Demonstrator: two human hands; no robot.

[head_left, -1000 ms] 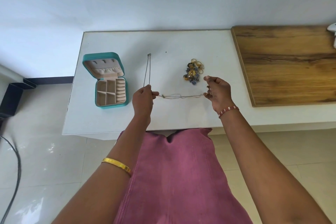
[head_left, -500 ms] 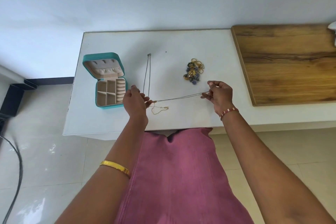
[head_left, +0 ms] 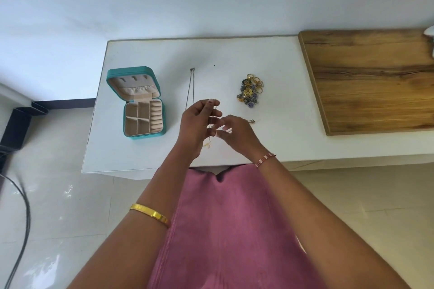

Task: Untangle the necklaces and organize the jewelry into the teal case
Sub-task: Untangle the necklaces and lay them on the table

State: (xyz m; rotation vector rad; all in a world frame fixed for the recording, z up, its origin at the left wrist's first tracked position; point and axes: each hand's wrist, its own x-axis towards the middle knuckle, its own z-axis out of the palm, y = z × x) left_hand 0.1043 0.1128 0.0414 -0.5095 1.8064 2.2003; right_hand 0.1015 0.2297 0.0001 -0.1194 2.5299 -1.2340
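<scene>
Chain (head_left: pixel 212 124) pinched in my left hand (head_left: pixel 197 124) must hang slack while my right hand (head_left: pixel 237 135), fingertips curled beside it, teases loops apart gently.

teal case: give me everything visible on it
The teal case lies open on the white table, left of both hands, touched by nothing. Rounded square shell; the lid is swung back, with a beige lining and a gathered pocket. The beige base has divided compartments and a column of ring rolls on its right. No jewelry visible inside.
</scene>
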